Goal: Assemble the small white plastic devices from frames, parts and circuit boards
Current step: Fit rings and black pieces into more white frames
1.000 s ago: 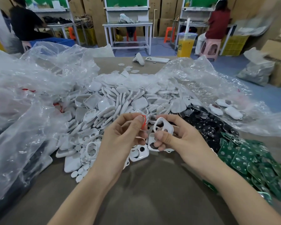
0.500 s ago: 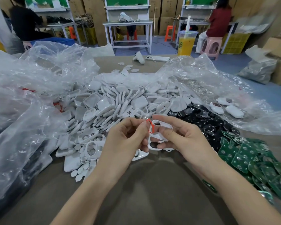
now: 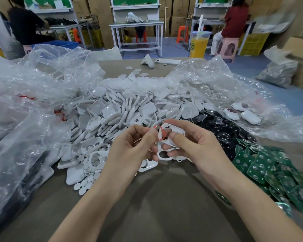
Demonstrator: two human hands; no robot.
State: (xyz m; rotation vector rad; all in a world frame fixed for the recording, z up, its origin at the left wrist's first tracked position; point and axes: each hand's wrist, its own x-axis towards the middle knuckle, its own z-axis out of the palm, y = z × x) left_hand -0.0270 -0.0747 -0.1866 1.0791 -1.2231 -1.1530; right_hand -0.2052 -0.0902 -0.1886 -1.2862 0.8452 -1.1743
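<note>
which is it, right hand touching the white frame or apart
Touching. The head view shows the right hand pinching the white frame: the thumb lies across its front and the forefinger curls over its top edge, with no gap.

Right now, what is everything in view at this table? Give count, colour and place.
white shells: many, white, heap at table centre
black parts: many, black, right of the heap
circuit boards: many, green, near right
finished devices: three, white, on the right bag
plastic bags: two, clear, left and right
drink cup: one, orange, far edge
phone: one, pale, far end
table: one, brown, under everything
frame: at least one, white, in right hand
red ring: one, red, against the frame
left hand: pinches the red ring
right hand: grips the frame
</note>
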